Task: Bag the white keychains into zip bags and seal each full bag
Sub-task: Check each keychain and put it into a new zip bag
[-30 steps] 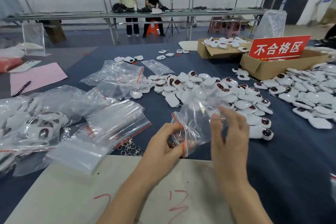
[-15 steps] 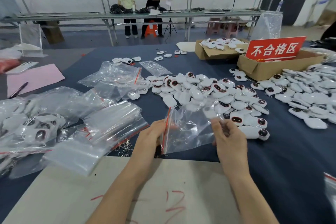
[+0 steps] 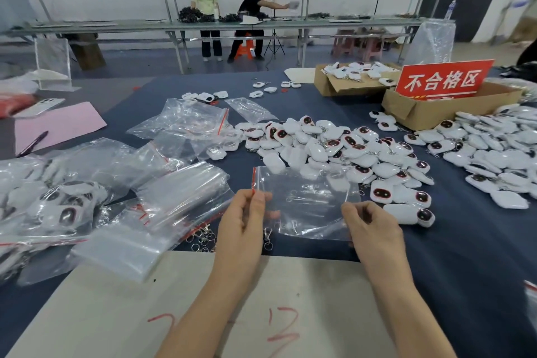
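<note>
While the left hand (image 3: 247, 212) and right hand (image 3: 369, 227) are pinching the empty zip bag (image 3: 305, 200) taut (seal leftward), its mouth is being readied for keychains (image 3: 334, 151).

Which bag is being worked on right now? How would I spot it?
Find the pile of white keychains mid-table. Just nearer hangs a clear zip bag, held between the left hand and right hand. Unlike the others, it is empty and held up flat.
</note>
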